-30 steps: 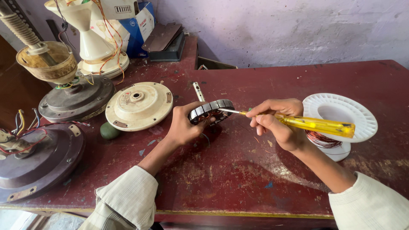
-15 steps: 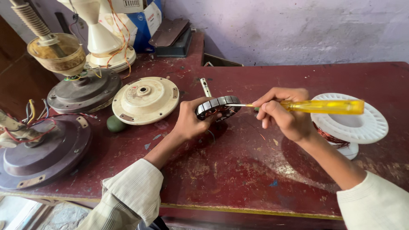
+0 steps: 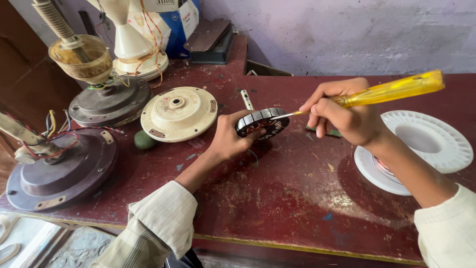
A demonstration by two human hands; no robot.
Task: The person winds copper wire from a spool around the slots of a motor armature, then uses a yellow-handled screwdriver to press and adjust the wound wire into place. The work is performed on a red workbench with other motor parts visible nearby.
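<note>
- On a worn dark red bench (image 3: 277, 208), seen from above, two hands work close together near the middle.
- The left hand (image 3: 229, 141) is closed around a round metal stator (image 3: 262, 121), a dark ring with copper wire windings, propping it tilted on its edge on the bench top.
- The right hand (image 3: 347, 116) is clamped on a screwdriver (image 3: 382, 92) with a clear yellow handle; its thin metal shaft slants down to the left and the tip touches the stator's upper rim.
- Both arms wear pale checked sleeves.
- Just right of the right hand lie two white ribbed plastic discs (image 3: 426, 144), one overlapping the other.
- Left of the stator sits a cream round fan cover (image 3: 178, 111), with a small green ball-like object (image 3: 145, 140) just beside it.
- Further left stand two dark round motor housings (image 3: 64, 168), one with loose coloured wires.
- At the back left stand a cream fan base (image 3: 131, 49) and a blue and white box (image 3: 181, 22).
</note>
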